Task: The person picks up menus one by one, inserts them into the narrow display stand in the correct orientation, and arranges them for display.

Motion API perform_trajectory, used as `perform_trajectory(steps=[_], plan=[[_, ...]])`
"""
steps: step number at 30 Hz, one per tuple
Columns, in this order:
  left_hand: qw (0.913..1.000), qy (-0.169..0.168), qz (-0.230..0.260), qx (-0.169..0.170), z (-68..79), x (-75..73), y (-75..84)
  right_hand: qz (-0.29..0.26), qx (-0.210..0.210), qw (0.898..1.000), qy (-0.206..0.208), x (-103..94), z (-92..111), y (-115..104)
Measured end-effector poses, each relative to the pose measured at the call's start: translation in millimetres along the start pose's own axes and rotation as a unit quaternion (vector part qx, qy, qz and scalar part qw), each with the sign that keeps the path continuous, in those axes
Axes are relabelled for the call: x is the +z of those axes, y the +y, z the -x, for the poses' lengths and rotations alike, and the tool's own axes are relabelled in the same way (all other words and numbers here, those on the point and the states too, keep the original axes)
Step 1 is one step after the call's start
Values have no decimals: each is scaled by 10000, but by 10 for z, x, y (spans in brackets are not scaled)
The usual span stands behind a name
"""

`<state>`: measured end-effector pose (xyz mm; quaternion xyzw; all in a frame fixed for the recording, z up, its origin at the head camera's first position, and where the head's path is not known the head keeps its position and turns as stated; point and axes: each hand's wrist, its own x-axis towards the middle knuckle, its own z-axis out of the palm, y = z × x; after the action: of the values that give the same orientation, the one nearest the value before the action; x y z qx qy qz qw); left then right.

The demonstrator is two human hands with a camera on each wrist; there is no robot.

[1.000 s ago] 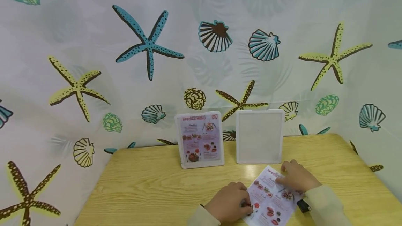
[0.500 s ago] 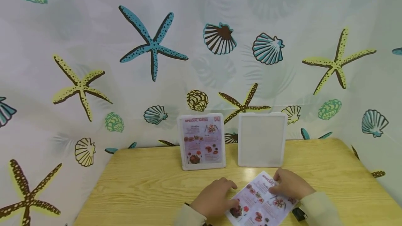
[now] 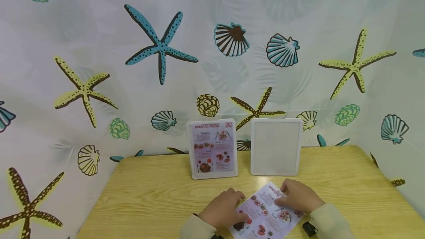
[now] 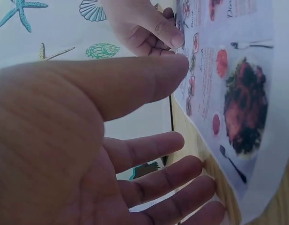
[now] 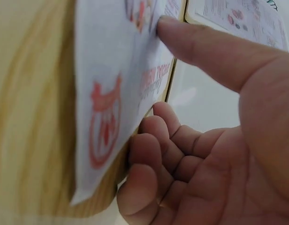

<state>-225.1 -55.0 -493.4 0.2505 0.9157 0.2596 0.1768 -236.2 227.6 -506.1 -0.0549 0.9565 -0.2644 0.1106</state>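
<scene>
Toward the near side of the pale wood-grain table point(image 3: 139, 194), the white paper menu sheet with red heading and food pictures point(image 3: 265, 213) lies askew between two hands, further left than a second ago, and both hands have shifted left with it. The left hand point(image 3: 221, 209), in a beige sleeve point(image 3: 197, 228), now has its thumb over the printed side by the sheet's left edge, its other fingers loosely extended and spread beyond that edge; a second ago they were bunched closer. Opposite, the right hand point(image 3: 300, 196) sets its thumb on the print near the heading, fingers bent at the sheet's edge; whether it pinches the paper I cannot tell. The hands are apart from each other. Behind, the upright white-framed menu panel point(image 3: 213, 150) and the blank white rectangular panel point(image 3: 275, 146) stand side by side, unchanged.
</scene>
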Motion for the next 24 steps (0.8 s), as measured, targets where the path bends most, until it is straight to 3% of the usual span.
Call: perform_trajectory(steps=[5, 12, 24], plan=[[9997, 170, -147, -133, -9, 16, 22, -103, -145, 9998, -58, -9, 7, -41], [9958, 495, -709, -311, 8, 74, 86, -232, -92, 9996, -129, 4, 13, -52], [9954, 676, -493, -471, -18, 159, 76, -214, -4, 9997, 122, 60, 6, -40]])
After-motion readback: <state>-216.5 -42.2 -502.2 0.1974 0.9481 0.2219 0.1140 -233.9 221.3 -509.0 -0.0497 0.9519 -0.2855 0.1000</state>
